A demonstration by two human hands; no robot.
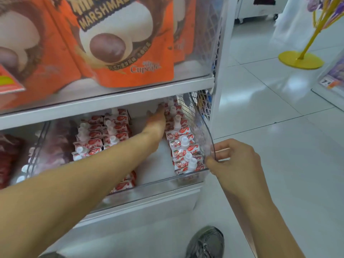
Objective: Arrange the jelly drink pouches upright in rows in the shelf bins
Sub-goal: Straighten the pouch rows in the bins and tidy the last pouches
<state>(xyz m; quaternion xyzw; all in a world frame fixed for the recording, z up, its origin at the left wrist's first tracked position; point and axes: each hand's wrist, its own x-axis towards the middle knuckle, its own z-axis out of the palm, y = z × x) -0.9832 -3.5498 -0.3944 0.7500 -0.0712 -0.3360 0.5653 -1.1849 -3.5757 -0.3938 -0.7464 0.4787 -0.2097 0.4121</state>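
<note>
Jelly drink pouches (183, 144) upright in rows, clear shelf bin (209, 138), lower shelf. Left hand (157, 121) flat against right row deep inside, grip unclear. Right hand (234, 161) pinching bin's front corner. Risk: sideways push toppling row into empty middle lane.

I'm looking into a shop, at the end of a white shelf unit (115, 101) stocked with goods for sale. Big orange marshmallow bags (128, 53) fill the upper level, many identical red-and-white drink pouches (182, 146) sit in a clear bin (208, 131) below, and price tags (9, 82) show at left. To the right are a glossy tiled floor (270, 146) and a yellow display stand (301, 60).
</note>
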